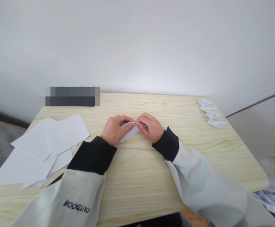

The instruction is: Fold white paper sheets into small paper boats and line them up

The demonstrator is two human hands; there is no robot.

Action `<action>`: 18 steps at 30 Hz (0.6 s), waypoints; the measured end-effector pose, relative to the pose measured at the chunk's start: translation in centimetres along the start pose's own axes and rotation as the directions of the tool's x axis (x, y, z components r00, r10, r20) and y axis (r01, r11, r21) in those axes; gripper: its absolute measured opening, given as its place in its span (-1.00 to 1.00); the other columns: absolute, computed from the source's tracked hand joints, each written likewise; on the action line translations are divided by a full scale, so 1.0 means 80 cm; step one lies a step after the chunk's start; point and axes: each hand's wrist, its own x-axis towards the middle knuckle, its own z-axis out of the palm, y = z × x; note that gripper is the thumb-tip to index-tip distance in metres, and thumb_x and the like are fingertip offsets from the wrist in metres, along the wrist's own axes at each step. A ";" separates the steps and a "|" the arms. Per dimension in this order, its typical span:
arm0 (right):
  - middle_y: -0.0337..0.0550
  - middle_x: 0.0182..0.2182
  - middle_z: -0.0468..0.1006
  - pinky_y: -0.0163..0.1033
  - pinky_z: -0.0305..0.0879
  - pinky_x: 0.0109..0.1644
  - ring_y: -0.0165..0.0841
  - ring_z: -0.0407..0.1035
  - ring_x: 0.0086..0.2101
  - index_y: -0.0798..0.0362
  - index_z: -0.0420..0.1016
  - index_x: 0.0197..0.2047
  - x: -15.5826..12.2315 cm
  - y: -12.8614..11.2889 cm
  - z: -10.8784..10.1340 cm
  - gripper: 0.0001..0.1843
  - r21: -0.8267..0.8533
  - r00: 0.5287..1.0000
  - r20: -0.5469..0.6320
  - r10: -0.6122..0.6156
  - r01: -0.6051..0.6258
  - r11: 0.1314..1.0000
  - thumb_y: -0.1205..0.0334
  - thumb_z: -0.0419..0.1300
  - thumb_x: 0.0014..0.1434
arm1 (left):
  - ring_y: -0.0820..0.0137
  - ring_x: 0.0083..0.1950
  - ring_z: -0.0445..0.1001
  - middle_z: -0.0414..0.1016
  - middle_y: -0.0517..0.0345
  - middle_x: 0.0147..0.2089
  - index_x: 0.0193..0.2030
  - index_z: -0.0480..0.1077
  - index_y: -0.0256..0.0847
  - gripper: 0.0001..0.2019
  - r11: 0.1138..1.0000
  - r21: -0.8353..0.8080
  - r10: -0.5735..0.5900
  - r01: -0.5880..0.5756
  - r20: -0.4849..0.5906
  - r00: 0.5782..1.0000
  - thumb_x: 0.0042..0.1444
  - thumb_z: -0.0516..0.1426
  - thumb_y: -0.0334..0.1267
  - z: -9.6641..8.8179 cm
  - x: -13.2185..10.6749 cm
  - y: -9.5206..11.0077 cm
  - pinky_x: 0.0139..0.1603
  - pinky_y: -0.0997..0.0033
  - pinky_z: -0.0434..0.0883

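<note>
A small folded piece of white paper (129, 135) is held between my two hands over the middle of the table. My left hand (115, 128) pinches its upper edge between thumb and fingers. Close against it, my right hand (151, 126) pinches the same edge, so the fingertips of both hands nearly meet. The paper slants down to the left below the pinch, and its right part is mostly hidden behind my right fingers.
Loose white sheets (66, 134) overlap on the table's left side. Several small folded paper pieces (216, 123) lie in a column at the far right. A blurred dark block (72, 96) sits at the back left against the wall (151, 47). Papers (273, 200) are heaped below the right edge.
</note>
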 end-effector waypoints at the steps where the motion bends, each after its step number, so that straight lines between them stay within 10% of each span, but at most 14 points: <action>1: -0.11 -0.35 0.44 -0.24 0.23 -0.18 -0.35 0.31 -0.29 0.05 0.38 -0.35 0.000 0.000 -0.001 -0.76 0.003 1.000 -0.005 -0.007 0.007 1.000 0.22 -0.03 0.29 | 0.29 -0.21 0.50 0.58 0.09 -0.25 -0.27 0.53 -0.21 -0.70 1.000 -0.017 -0.003 0.003 0.002 1.000 0.04 0.12 -0.05 -0.001 -0.001 0.000 -0.10 0.31 0.38; 18: -0.23 -0.55 0.37 -0.29 0.10 -0.35 -0.42 0.22 -0.49 0.04 0.29 -0.54 -0.007 0.016 -0.020 -0.80 -0.105 0.997 -0.017 -0.070 0.068 0.992 0.33 0.03 0.11 | 0.35 -0.32 0.48 0.59 0.11 -0.33 -0.35 0.53 -0.25 -0.71 0.993 -0.084 -0.092 0.083 -0.110 0.990 0.05 0.11 -0.06 -0.010 -0.005 -0.001 -0.26 0.41 0.39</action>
